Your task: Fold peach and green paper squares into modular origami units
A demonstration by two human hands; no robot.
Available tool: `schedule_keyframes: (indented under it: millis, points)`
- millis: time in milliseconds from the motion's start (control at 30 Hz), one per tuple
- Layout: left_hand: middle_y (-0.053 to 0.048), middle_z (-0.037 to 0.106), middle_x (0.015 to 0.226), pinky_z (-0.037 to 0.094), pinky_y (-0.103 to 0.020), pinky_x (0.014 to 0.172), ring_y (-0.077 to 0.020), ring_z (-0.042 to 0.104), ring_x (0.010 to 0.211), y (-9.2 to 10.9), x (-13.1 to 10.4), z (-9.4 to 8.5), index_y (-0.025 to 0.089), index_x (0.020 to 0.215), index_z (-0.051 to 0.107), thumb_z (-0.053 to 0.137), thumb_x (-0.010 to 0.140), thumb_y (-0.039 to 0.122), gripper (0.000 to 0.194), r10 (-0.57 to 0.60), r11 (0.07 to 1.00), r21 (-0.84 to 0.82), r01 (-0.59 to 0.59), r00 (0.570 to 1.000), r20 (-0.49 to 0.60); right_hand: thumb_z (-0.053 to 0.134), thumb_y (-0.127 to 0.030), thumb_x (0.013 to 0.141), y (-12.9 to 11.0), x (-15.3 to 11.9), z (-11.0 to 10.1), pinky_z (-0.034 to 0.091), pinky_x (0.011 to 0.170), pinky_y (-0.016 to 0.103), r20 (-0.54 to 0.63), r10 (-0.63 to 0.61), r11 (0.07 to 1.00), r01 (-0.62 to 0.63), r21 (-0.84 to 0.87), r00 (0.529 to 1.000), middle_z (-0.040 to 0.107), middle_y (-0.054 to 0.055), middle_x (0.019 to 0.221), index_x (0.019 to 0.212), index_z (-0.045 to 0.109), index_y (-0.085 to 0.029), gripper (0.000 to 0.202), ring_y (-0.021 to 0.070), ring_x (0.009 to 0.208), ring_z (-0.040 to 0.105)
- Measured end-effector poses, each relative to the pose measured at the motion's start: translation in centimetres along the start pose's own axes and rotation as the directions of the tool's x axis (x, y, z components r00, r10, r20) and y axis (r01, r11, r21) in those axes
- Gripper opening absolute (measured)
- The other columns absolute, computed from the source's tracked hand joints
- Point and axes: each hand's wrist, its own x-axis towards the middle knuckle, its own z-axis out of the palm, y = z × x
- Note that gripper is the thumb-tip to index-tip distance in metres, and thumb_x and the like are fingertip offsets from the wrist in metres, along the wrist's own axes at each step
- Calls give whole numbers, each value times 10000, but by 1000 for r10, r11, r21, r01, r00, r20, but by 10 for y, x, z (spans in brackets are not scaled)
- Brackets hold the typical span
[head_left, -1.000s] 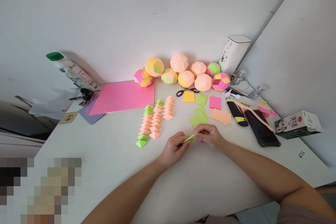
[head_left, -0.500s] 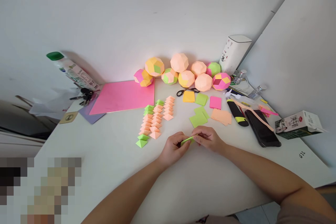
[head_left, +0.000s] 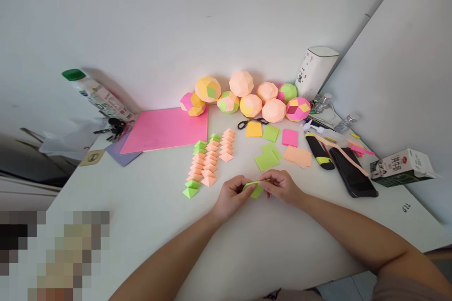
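Shaping of green paper by two bare hands. We saw the green paper (head_left: pixel 256 191) between the left hand (head_left: pixel 230 197) and the right hand (head_left: pixel 282 189), raised a little above the table (head_left: pixel 212 263). Both grips were nearly closed in pinches: the left thumb lay over the paper's left part, and the right fingertips gripped its upper right edge. We could not resolve its folds. Green sheets (head_left: pixel 267 160) lay just beyond the grip, peach sheets (head_left: pixel 297 156) beyond and to its right, folded pieces (head_left: pixel 208 181) in rows to its left, and paper balls (head_left: pixel 241 84) farther beyond. We judged the step in hand to be folding or creasing; the next move called for a steady left pinch, aligned edges and light right-finger pressure along the crease.
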Motion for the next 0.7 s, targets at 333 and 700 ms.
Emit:
schedule_keyframes:
  millis: [333, 700]
  points:
    - [8, 531, 651, 367, -222, 553, -98, 474, 600, 4, 1, -2, 156, 748, 674, 637, 760, 345, 193, 2, 998, -56, -2, 1000, 0, 614, -319, 804, -3, 1, 0, 463, 471, 215, 6, 9, 1000, -9, -28, 1000, 583, -14, 600, 790, 635, -156, 165, 90, 483, 540]
    - [-21, 630, 737, 437, -240, 616, -126, 546, 672, 5, 1, 0, 165, 814, 678, 647, 754, 354, 201, -37, 990, -138, 30, 998, -51, 612, -314, 804, 1, 1, 0, 469, 459, 227, -43, -42, 999, 41, -16, 998, 616, -2, 653, 842, 654, -166, 158, 95, 465, 560]
